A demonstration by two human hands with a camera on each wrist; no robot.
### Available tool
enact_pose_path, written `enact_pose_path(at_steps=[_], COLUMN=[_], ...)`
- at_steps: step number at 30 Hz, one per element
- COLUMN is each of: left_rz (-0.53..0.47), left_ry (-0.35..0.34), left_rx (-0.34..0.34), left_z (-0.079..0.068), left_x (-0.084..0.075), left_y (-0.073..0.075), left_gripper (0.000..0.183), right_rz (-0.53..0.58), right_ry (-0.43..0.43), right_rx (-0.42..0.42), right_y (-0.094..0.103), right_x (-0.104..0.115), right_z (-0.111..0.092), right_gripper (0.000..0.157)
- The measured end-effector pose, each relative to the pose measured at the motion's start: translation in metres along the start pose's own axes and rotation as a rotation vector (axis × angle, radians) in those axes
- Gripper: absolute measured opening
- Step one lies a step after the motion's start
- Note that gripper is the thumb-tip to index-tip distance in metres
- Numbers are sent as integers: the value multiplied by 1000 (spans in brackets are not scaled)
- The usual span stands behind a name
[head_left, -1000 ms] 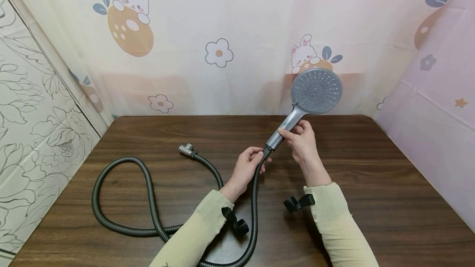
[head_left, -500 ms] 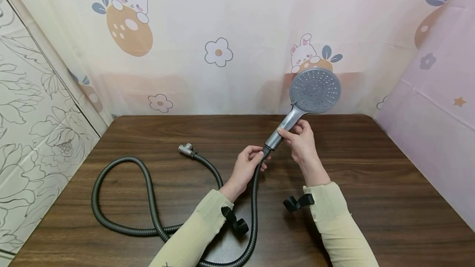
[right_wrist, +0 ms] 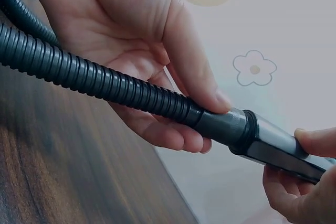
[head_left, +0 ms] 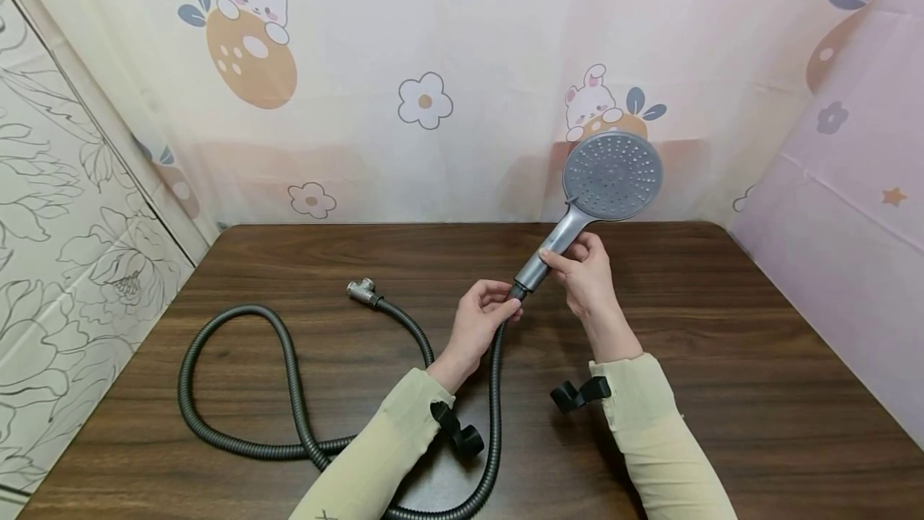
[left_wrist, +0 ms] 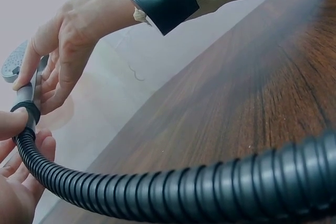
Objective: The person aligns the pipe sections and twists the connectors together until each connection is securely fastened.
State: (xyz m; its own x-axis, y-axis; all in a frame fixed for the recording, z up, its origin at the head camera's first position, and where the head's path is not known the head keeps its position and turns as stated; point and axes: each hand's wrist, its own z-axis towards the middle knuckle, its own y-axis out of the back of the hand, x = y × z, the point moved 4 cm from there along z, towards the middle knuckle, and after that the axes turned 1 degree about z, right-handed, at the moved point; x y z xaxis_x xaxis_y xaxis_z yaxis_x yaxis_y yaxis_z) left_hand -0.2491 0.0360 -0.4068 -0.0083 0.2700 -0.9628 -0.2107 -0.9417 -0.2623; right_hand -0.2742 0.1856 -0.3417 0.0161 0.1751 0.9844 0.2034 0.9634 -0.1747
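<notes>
A grey shower head (head_left: pixel 612 176) with a round nozzle face is held tilted above the far part of the table. My right hand (head_left: pixel 593 279) grips its handle (head_left: pixel 554 251) between thumb and fingers. Just below, my left hand (head_left: pixel 478 327) pinches the dark end fitting (right_wrist: pixel 223 125) of the ribbed shower hose (head_left: pixel 495 400), thumb on one side and fingers behind. In the right wrist view the fitting meets the handle's end at a dark ring (right_wrist: pixel 247 132). The hose hangs from there to the table, partly hidden by the left sleeve.
The hose's loop (head_left: pixel 241 310) lies on the left of the wooden table (head_left: pixel 722 424). Its other end carries a silver angled connector (head_left: pixel 364 292). A patterned curtain (head_left: pixel 491 62) hangs behind the table. Black wrist mounts (head_left: pixel 458 432) sit on both sleeves.
My left thumb has shifted slightly down and across the hose fitting, and its fingers have drawn in. The right hand and shower head stay nearly still.
</notes>
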Motion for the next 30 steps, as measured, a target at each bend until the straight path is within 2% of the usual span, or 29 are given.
enact_pose_path(at_steps=[4, 10, 17, 25, 30], left_rz=[-16, -44, -61, 39, 60], left_ry=[-4, -2, -6, -22, 8], left_rx=[-11, -16, -30, -68, -68], left_z=[1, -1, 1, 1, 0], left_x=[2, 1, 2, 1, 1], left_y=[0, 1, 2, 5, 5], left_gripper=[29, 19, 20, 31, 27], right_rz=[3, -6, 10, -5, -6], right_ry=[3, -5, -3, -2, -8], right_rx=[5, -5, -7, -15, -17], right_y=[0, 1, 0, 1, 1], right_x=[0, -2, -3, -3, -3], right_z=[1, 2, 2, 2, 2], right_gripper=[42, 41, 40, 40, 41])
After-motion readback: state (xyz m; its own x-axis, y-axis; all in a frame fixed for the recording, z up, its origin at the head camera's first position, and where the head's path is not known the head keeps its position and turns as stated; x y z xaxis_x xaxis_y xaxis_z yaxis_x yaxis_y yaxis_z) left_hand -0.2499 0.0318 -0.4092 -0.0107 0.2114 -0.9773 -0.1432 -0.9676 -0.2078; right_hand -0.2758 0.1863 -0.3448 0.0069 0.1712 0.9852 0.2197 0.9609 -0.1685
